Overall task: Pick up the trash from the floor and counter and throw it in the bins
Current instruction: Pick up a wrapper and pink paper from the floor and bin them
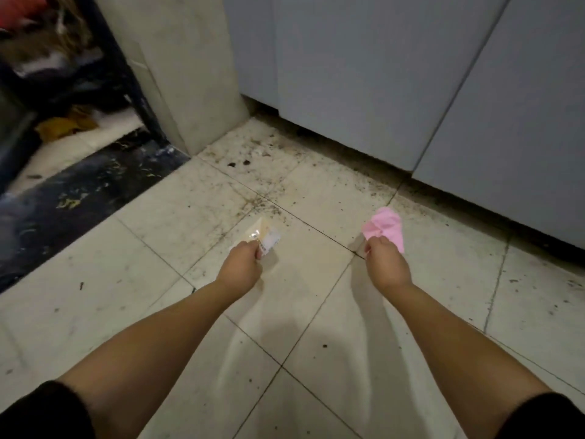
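Note:
Both of my arms reach down toward the dirty tiled floor (133, 280). My left hand (242, 263) pinches a clear plastic wrapper (264, 234) with a white label, held just above the tiles. My right hand (384, 259) grips a crumpled pink paper (384, 226), which sticks up and to the right of my fingers. No bin is in view.
Grey cabinet doors (380, 74) run along the far right, with dirt and crumbs (253, 160) along their base. A pale pillar (193, 68) stands at the back. Left of it, a dark threshold strip (79, 198) leads to a cluttered dark area with a yellow scrap (68, 123).

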Demonstrator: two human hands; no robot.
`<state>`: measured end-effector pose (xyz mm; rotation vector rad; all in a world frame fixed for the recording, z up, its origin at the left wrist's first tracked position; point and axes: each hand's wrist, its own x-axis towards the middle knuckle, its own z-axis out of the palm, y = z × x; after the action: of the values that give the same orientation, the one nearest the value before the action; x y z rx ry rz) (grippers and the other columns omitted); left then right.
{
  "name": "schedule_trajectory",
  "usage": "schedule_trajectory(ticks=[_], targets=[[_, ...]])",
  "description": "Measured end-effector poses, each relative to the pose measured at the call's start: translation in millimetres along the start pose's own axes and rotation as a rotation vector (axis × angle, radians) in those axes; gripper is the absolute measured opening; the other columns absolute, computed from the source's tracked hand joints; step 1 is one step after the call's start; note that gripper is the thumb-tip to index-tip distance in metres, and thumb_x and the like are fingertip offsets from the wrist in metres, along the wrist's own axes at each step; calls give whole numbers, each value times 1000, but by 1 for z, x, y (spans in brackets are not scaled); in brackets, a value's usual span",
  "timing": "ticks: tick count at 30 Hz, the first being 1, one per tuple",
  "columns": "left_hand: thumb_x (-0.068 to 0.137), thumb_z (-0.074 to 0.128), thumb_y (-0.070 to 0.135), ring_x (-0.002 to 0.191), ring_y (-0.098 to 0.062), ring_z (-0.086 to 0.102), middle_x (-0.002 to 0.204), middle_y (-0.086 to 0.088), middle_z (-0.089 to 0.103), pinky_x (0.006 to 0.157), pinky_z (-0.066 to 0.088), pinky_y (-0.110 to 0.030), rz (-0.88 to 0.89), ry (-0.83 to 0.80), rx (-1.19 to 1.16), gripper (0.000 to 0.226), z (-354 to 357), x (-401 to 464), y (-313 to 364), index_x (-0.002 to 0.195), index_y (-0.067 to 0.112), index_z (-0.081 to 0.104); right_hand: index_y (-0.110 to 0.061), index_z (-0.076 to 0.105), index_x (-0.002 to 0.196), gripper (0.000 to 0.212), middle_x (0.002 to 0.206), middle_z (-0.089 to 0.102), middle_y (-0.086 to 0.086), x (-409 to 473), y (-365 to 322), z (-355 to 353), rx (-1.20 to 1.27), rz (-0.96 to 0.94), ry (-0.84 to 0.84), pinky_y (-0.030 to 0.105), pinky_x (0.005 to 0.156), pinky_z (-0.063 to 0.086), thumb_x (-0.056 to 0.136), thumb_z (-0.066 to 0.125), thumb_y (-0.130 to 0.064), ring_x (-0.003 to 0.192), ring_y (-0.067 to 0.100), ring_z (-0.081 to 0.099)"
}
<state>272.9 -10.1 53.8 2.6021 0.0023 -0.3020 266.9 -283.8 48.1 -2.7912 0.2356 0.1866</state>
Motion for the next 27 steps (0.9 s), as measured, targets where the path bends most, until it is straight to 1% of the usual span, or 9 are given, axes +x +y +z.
schedule_trajectory(ticks=[2,4,7,10,14,17,19,23,27], targets=[[80,46,-6,75,-25,47,85,-11,50,55,33,-26,-51,67,-53,16,-35,-18,-26,75,9,46,-5,59,107,23,115,60,16,-6,-61,-1,12,-127,10,31,69,41,92,42,-3,100,31,56],[81,47,-5,76,-26,49,86,-11,51,56,37,-27,-103,134,-94,14,-69,-39,-55,77,9,49,-6,59,108,23,116,59,14,-17,-125,-2,23,-238,17,34,72,45,92,42,-3,99,32,55],[84,50,-2,81,-28,54,90,-11,55,68,44,-33,-132,236,-111,8,-125,-74,-100,82,5,55,-7,58,108,23,116,59,12,-39,-216,0,43,-391,33,36,73,47,92,41,-4,98,31,56],[84,50,-1,82,-26,51,89,-10,54,69,39,-33,-120,342,-93,9,-187,-111,-146,80,7,50,-9,58,106,22,113,60,11,-67,-304,4,51,-571,52,39,73,49,92,42,-5,96,30,56],[81,51,-2,78,-22,45,83,-5,51,67,30,-26,-106,511,-95,17,-277,-167,-217,75,13,45,-12,60,103,19,110,64,10,-119,-423,9,2,-844,117,42,78,50,92,45,-10,99,30,57],[79,51,-5,73,-20,43,67,4,44,54,23,-25,-83,588,-73,19,-328,-223,-277,74,13,46,-14,62,105,19,111,65,8,-171,-510,19,-64,-981,116,39,80,45,94,46,-12,100,30,58],[77,50,-6,73,-20,43,65,8,41,51,28,-19,-106,586,-48,20,-351,-261,-322,74,13,46,-16,62,103,18,111,66,6,-207,-562,32,-95,-1089,120,39,83,44,93,47,-13,100,29,58],[77,51,-5,75,-22,46,73,-2,49,63,27,-27,-258,508,53,19,-369,-324,-418,73,13,46,-19,61,103,17,112,64,6,-273,-649,77,-184,-1228,-28,40,89,42,93,47,-17,101,29,59],[77,52,-1,78,-28,51,65,3,43,64,31,-29,-372,269,98,24,-355,-352,-489,65,17,43,-16,59,112,24,120,62,10,-316,-703,139,-408,-1262,-284,41,93,38,93,45,-16,114,30,55]])
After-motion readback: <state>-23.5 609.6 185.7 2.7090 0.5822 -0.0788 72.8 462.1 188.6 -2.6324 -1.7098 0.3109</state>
